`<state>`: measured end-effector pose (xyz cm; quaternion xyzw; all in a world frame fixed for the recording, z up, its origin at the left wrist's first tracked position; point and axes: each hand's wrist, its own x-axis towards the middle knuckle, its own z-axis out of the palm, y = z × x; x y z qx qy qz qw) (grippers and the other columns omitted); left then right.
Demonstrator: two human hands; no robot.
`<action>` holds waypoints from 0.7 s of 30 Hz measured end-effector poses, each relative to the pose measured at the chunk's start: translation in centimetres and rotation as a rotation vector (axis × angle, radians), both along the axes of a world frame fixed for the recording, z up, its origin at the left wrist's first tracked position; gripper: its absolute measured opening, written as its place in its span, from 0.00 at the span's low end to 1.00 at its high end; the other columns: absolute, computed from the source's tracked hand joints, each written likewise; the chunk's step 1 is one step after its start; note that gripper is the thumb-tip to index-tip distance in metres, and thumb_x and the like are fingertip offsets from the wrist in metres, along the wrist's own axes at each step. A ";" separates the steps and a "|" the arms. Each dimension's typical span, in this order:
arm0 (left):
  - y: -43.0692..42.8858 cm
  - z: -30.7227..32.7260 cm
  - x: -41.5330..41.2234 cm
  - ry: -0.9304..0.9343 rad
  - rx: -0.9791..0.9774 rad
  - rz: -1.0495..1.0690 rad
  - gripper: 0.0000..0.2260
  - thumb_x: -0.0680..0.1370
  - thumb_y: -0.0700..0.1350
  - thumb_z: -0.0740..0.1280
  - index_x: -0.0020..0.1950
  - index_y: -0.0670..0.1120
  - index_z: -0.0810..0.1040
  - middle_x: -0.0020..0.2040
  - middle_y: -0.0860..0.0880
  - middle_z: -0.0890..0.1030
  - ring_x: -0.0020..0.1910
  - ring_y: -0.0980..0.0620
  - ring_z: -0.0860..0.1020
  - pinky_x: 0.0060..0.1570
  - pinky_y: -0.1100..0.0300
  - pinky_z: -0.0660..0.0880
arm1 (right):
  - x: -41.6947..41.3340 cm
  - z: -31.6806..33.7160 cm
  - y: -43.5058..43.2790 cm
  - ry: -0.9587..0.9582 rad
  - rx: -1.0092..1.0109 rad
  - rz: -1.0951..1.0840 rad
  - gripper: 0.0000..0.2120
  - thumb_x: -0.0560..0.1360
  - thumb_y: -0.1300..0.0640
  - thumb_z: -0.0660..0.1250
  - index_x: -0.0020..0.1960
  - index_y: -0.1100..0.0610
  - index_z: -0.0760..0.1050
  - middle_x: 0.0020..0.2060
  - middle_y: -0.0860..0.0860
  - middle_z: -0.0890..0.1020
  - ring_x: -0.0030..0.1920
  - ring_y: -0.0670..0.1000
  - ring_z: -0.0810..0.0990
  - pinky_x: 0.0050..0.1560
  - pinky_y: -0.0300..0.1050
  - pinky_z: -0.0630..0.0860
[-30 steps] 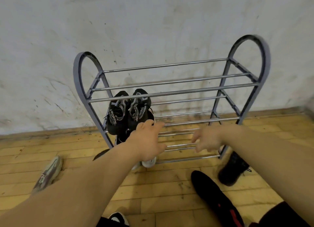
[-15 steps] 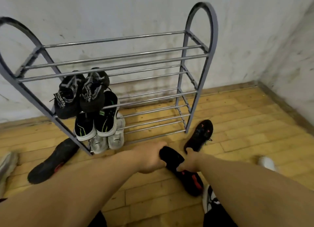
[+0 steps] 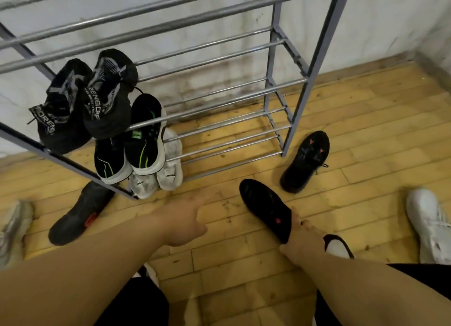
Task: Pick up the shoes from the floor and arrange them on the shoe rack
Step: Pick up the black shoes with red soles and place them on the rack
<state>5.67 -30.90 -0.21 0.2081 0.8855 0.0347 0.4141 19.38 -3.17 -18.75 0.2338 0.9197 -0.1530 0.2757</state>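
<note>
since the earlier frame the left hand (image 3: 188,222) has come off the black shoe (image 3: 266,208), fingers apart; right hand (image 3: 299,240) fingers clamped on its heel. lift to shoe rack (image 3: 288,101) judged next.

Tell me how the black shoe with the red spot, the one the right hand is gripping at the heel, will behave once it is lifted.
Held only at the heel by the right hand, the black shoe will probably dip toe-down. Its low, slim shape suggests it is light, so one hand should manage. The upper looks soft and may fold in the grip.
</note>
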 end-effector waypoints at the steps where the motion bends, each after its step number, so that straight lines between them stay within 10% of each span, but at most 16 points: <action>1: -0.1 0.2 -0.3 0.000 -0.002 0.008 0.38 0.81 0.55 0.68 0.83 0.61 0.48 0.83 0.53 0.58 0.77 0.47 0.66 0.72 0.56 0.67 | -0.3 0.4 -0.1 0.020 -0.036 -0.008 0.58 0.68 0.38 0.69 0.81 0.45 0.31 0.70 0.57 0.70 0.65 0.60 0.74 0.61 0.56 0.75; 6: 0.2 2.6 -1.6 0.044 0.003 0.000 0.42 0.79 0.63 0.68 0.84 0.58 0.45 0.84 0.45 0.53 0.80 0.42 0.61 0.73 0.50 0.66 | -5.2 7.3 -1.3 0.129 -0.228 -0.097 0.53 0.65 0.38 0.73 0.81 0.41 0.47 0.67 0.52 0.75 0.62 0.57 0.78 0.59 0.55 0.80; 15: 1.2 12.4 -0.6 0.175 0.267 -0.155 0.55 0.67 0.71 0.74 0.83 0.62 0.42 0.84 0.53 0.51 0.82 0.47 0.53 0.78 0.45 0.60 | -10.1 32.6 -0.7 -0.010 -0.293 0.473 0.53 0.67 0.41 0.80 0.81 0.39 0.50 0.70 0.46 0.71 0.62 0.52 0.74 0.56 0.44 0.74; 21: -0.4 15.9 0.0 0.300 0.494 -0.138 0.49 0.65 0.73 0.74 0.80 0.66 0.54 0.72 0.60 0.73 0.68 0.54 0.74 0.67 0.51 0.73 | -5.6 39.9 0.1 0.200 -0.510 0.416 0.52 0.60 0.39 0.81 0.76 0.29 0.56 0.73 0.41 0.70 0.71 0.48 0.73 0.70 0.53 0.72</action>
